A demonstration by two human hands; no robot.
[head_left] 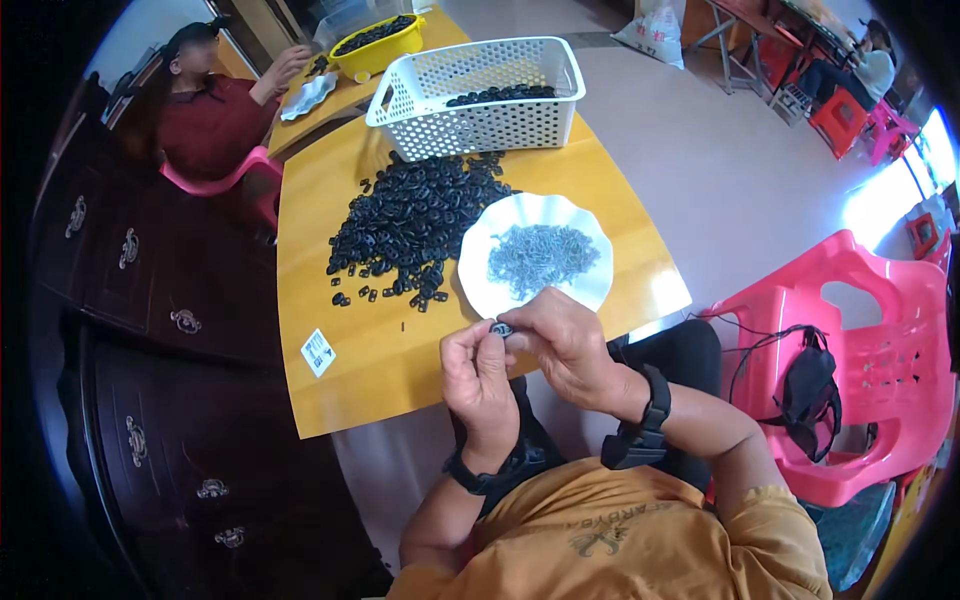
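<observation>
Small dark ring part (pixel 501 328) sits pinched between both hands, just off the near edge of the tabletop (pixel 350 390), over the person's lap. Left hand (pixel 478 375): grip closed on the part, thumb and forefinger tips pressed at it, wrist bent up, back of hand toward the camera, forearm rising from the lower edge w/ a dark band at the wrist. Right hand (pixel 562 340): grip also closed on the same part from the other side, fingers curled over, palm down, forearm coming in from the right w/ a black wrist strap.

Just beyond the hands, a white scalloped plate (pixel 478 285) lies near the tabletop's near edge, holding a heap of thin grey metal bits (pixel 540 258); its rim is close to the fingertips. Touching the plate's left side, a wide pile of black parts (pixel 415 225) spreads toward the tabletop's middle. Bare wood is left & front of the pile, w/ 1 small white tag (pixel 318 351) near the front-left corner.

Farther back, a white slotted basket (pixel 478 95) stands at the far edge w/ some black parts inside. Behind it, a yellow bowl (pixel 378 45) on a 2nd surface, where another person's hand (pixel 290 66) rests.

Right of the person, a pink plastic chair (pixel 870 340) stands close, a black item w/ cord draped on it. Dark drawers (pixel 150 300) run along the tabletop's left side.
</observation>
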